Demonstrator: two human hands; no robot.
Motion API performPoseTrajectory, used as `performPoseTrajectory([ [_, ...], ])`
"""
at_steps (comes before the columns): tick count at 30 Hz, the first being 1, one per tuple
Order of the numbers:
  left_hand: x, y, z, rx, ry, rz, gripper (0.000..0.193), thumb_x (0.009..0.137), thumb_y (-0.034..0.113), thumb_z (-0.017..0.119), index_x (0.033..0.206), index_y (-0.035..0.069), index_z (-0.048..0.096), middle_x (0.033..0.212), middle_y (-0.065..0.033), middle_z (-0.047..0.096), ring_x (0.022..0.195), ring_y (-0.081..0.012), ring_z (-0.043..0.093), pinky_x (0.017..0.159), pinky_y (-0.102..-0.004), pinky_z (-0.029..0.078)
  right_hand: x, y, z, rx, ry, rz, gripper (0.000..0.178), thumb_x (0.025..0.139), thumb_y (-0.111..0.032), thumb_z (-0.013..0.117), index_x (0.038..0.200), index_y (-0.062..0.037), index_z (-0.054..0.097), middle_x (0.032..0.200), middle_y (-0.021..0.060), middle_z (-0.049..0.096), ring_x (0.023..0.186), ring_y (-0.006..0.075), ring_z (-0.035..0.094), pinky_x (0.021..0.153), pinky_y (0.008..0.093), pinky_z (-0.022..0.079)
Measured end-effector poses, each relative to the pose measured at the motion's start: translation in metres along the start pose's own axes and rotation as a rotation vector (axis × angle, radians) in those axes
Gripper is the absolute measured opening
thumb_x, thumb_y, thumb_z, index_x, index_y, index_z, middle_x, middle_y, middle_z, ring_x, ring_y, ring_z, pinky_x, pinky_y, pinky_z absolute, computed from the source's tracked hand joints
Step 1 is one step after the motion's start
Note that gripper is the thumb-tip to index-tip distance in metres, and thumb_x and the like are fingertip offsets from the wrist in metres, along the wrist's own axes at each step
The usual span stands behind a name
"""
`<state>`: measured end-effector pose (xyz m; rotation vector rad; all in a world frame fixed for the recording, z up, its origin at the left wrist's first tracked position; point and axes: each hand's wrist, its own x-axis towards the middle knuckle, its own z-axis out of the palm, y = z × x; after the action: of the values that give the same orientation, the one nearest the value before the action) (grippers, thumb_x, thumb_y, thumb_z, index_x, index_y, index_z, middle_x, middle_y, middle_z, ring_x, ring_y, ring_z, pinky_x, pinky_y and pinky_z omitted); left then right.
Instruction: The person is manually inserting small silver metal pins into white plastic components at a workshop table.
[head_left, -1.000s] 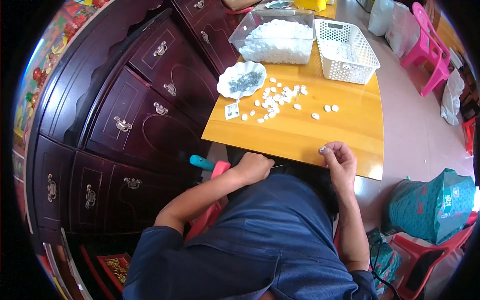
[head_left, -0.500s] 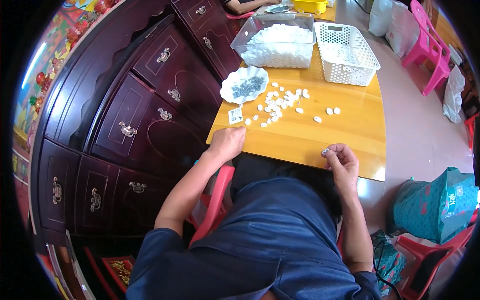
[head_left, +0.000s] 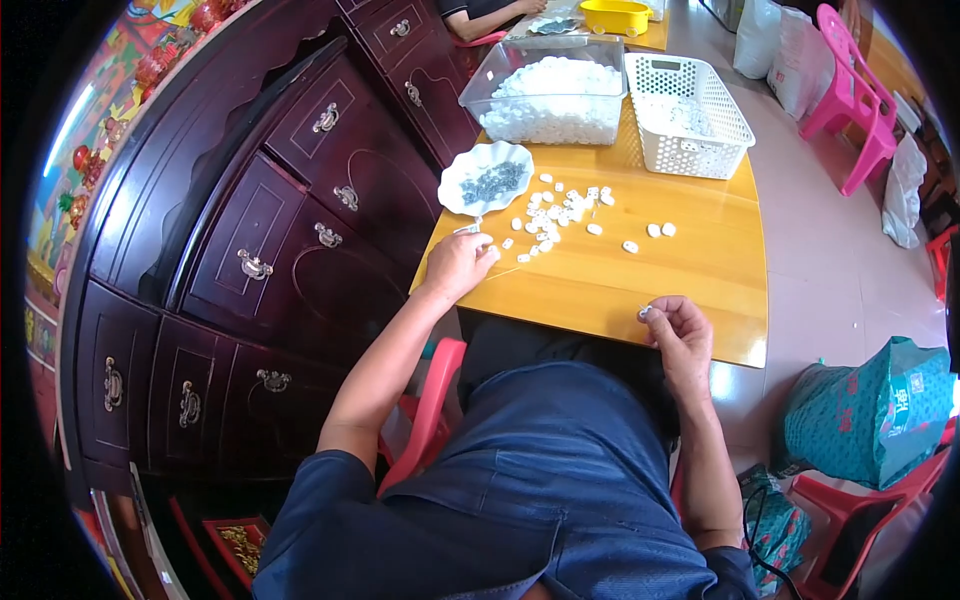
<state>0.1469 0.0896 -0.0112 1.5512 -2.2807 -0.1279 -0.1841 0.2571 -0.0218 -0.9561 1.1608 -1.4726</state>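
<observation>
My left hand (head_left: pixel 459 267) is at the table's left edge, fingers curled together by a small white piece (head_left: pixel 493 251). A thin pale line shows beside these fingers; whatever they grip is hidden. The square printed card (head_left: pixel 466 229) is mostly covered by this hand. At the table's front edge, my right hand (head_left: pixel 684 335) pinches a small white plastic piece (head_left: pixel 644 313) between thumb and forefinger. Several loose white pieces (head_left: pixel 563 212) lie scattered across the middle. Behind my left hand, a white scalloped dish (head_left: pixel 455 190) holds small dark grey parts.
A clear tub (head_left: pixel 483 88) heaped with white pieces stands at the back of the table (head_left: pixel 560 300), beside a white perforated basket (head_left: pixel 690 157). Dark drawers (head_left: pixel 290 250) line the left. A teal bag (head_left: pixel 850 410) rests at right. Beyond, another person's arm (head_left: pixel 490 20) nears a yellow container (head_left: pixel 615 17).
My left hand has moved forward over the square card to the white piece beside it. My right hand keeps its pinch, almost in place. The view has shifted slightly.
</observation>
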Motion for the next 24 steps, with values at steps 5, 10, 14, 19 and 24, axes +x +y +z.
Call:
performPoseTrajectory([
  [5,0.004,0.000,0.008,-0.061,0.036,0.037,0.017,0.088,0.021,0.069,0.089,0.005,0.069,0.088,-0.0150,0.070,0.083,-0.0337,0.070,0.074,-0.0448,0.055,-0.001,-0.002,0.000,0.008,-0.001,0.012,0.006,0.097,-0.006,0.067,0.101,-0.0019,0.066,0.088,0.0001,0.069,0.077,0.0044,0.063,0.066,0.0203,0.052],
  [10,0.003,-0.008,0.013,-0.100,0.028,-0.020,0.012,0.088,0.015,0.068,0.089,0.004,0.064,0.086,-0.0146,0.070,0.083,-0.0345,0.069,0.074,-0.0448,0.054,0.000,-0.001,0.001,0.005,0.007,0.005,0.005,0.097,-0.006,0.067,0.100,-0.0022,0.066,0.088,0.0004,0.070,0.075,0.0043,0.062,0.066,0.0203,0.051],
  [14,0.000,-0.004,0.008,-0.141,0.042,-0.042,0.010,0.089,0.013,0.066,0.089,0.004,0.062,0.085,-0.0146,0.070,0.081,-0.0351,0.069,0.072,-0.0436,0.053,0.000,0.005,0.001,0.032,-0.022,-0.011,0.005,0.098,-0.008,0.066,0.102,-0.0034,0.066,0.089,0.0026,0.071,0.068,0.0057,0.059,0.062,0.0202,0.046],
  [19,-0.005,0.035,-0.012,-0.511,0.075,-0.058,0.013,0.089,0.011,0.071,0.092,0.003,0.062,0.079,-0.0075,0.067,0.066,-0.0177,0.064,0.064,-0.0313,0.052,0.000,0.005,-0.001,0.032,-0.035,0.025,0.006,0.098,-0.009,0.068,0.101,-0.0040,0.066,0.089,0.0008,0.072,0.077,0.0045,0.065,0.066,0.0193,0.051],
  [24,-0.024,0.103,-0.021,-1.125,-0.217,-0.058,0.017,0.097,0.016,0.071,0.105,0.002,0.066,0.083,0.0020,0.063,0.064,-0.0030,0.055,0.059,-0.0186,0.048,-0.003,0.003,0.003,0.056,-0.031,0.039,0.008,0.098,-0.012,0.069,0.102,-0.0046,0.066,0.090,0.0009,0.072,0.079,0.0044,0.065,0.066,0.0194,0.052],
])
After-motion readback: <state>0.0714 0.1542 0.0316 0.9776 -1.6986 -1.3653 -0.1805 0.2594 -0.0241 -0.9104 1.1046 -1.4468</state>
